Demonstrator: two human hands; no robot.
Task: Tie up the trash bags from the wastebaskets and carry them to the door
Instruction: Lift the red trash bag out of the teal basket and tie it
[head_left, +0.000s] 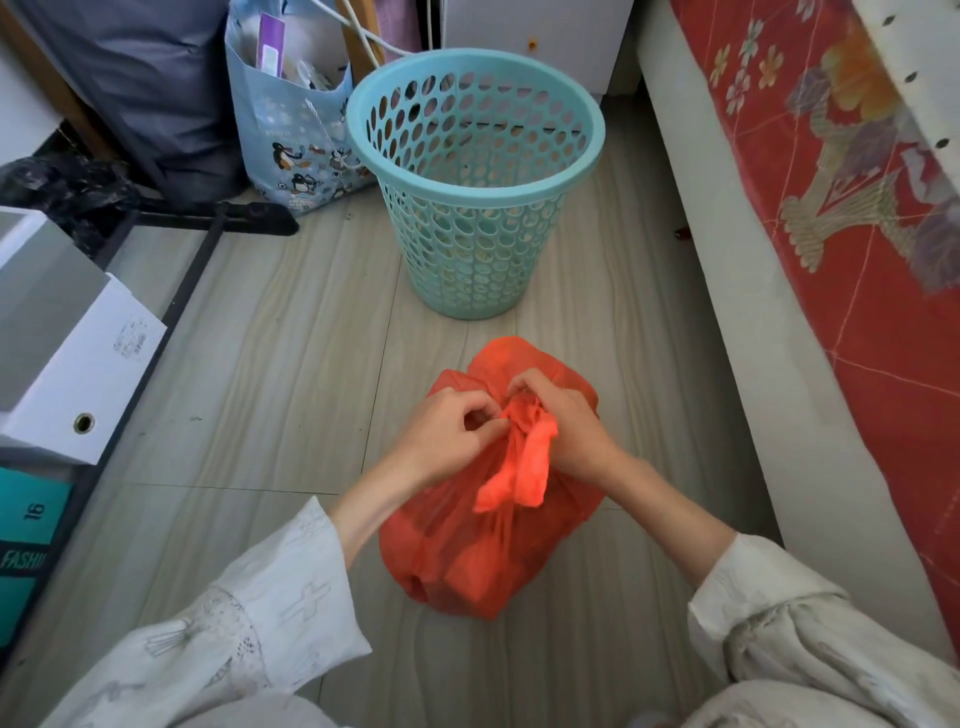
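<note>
Orange trash bag (467, 551), neck between both hands.

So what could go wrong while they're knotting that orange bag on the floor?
The orange bag looks thin and stuffed full, so hard pulling by the left hand and right hand on its twisted handles might tear the plastic. A loose knot could slip open on the way to the door. The turquoise wastebasket stands just beyond the bag, so lifting it forward might knock that over.
</note>
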